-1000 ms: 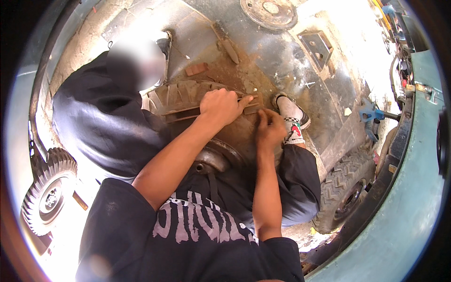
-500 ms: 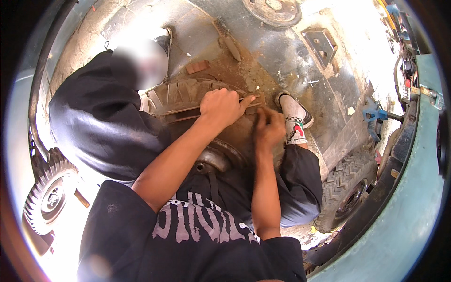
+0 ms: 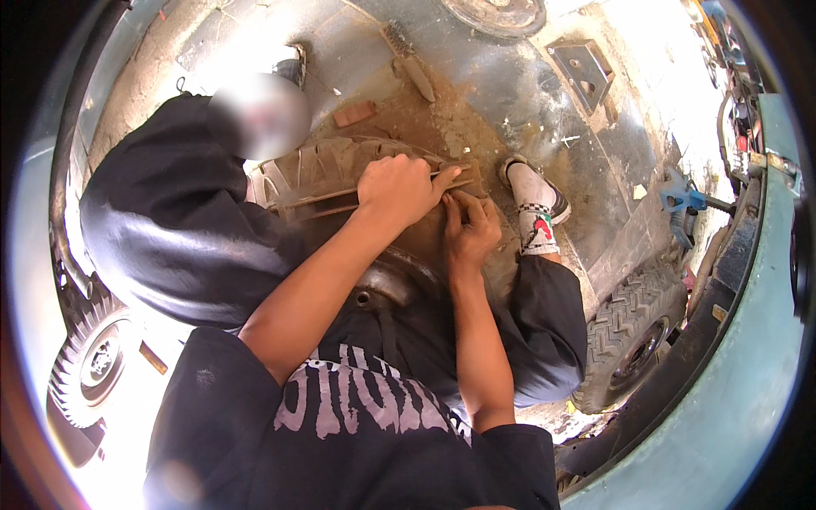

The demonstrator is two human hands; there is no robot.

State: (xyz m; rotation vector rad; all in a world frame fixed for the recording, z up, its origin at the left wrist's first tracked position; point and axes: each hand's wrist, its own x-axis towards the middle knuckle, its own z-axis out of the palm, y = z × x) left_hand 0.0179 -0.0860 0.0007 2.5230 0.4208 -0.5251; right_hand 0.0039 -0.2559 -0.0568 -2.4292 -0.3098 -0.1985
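A dusty treaded tire [image 3: 293, 166] lies between my legs, its dark metal rim [image 3: 399, 280] close to me. Across the tire run thin, brown, roughly parallel strips [image 3: 327, 210]; their exact kind does not show. My left hand [image 3: 398, 189] is closed over these strips, thumb stretched along them toward their right end. Just right of that thumb, my right hand [image 3: 473, 228] is closed in a pinch at the near edge of the strips. Whatever sits between its fingertips is too small or hidden to make out.
Another person in dark clothes [image 3: 170, 212] crouches at the left, close to the tire. A reddish block [image 3: 354, 113] and a holed metal bracket [image 3: 584, 75] lie on the stained floor. A mounted wheel [image 3: 633, 340] and light-blue vehicle body [image 3: 731, 408] stand at right.
My right hand has moved left, close to the left thumb, its fingers now pinched together. My left hand keeps its grip on the strips. The view has shifted slightly.
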